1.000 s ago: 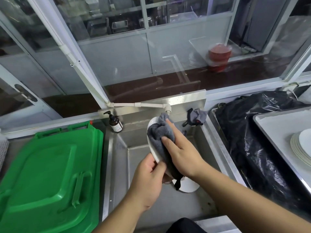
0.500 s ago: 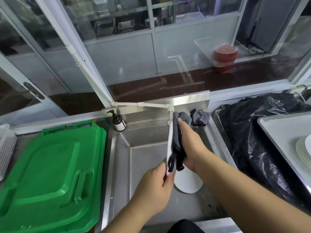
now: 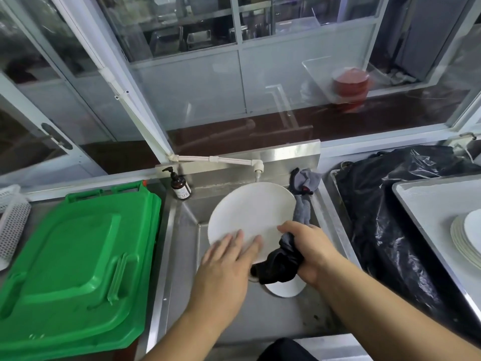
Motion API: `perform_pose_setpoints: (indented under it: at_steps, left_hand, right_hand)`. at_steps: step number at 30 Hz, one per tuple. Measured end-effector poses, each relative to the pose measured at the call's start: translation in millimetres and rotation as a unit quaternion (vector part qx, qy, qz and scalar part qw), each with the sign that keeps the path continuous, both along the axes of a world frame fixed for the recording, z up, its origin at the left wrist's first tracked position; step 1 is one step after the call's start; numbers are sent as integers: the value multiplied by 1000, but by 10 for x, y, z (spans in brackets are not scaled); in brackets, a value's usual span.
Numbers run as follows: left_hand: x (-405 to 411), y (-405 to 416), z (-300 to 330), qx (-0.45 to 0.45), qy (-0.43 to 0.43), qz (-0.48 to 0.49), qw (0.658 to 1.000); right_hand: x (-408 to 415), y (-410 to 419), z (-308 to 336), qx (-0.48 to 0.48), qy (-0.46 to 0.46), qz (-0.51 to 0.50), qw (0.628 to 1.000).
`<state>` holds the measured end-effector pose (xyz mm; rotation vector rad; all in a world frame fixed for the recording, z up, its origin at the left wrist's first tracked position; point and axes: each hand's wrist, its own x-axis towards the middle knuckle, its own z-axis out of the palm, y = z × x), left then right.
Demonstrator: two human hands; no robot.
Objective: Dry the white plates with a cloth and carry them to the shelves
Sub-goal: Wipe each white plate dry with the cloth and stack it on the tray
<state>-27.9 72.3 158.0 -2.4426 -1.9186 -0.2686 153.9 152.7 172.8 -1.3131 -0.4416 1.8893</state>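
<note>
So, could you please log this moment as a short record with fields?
setting: steel sink
left hand: fingers flat on white plate
right hand: grips grey cloth at the plate's edge
in sink: second plate
stack of plates: on tray, right
green lid: left of sink
soap bottle: sink's back corner

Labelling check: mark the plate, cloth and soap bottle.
plate [image 3: 250, 212]: head view, middle of its face.
cloth [image 3: 281, 261]: head view, dark bunched part below the plate.
soap bottle [image 3: 181, 187]: head view, brown body.
</note>
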Motion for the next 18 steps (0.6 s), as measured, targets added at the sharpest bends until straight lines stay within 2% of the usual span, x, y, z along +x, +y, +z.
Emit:
perform_pose_setpoints:
  at_steps: [3,6,8,10,11,12,14,18]
  left_hand:
    - [-12,-42,46,-31,-46,15,998]
    - [-118,-63,45,-72,-209,111,969]
    - [-163,-49,78,-72,-357,230,903]
    - [-176,-3,115,-106,-535,297,784]
    - [-184,23,123,-122,-590,309,736]
    - [-204,34,135,-134,-614,317,710]
    - [-249,35,149,-144,-629,325,691]
    - [-312,32,133,-172,-620,296,706]
  right_hand:
    - [126,-10,-110,-1,5,2,1000]
    - [254,-19,-194,0,-15,16,1000]
    - [316,-50,-222,3,-3,29,1000]
    - [334,-111,-173,14,16,56,998]
    - [352,-142,-178,12,23,59,998]
    - [358,-181,-187,6,24,60,998]
    - [372,-279,-142,5,14,67,998]
    - [391,-495,-98,7,-57,53,997]
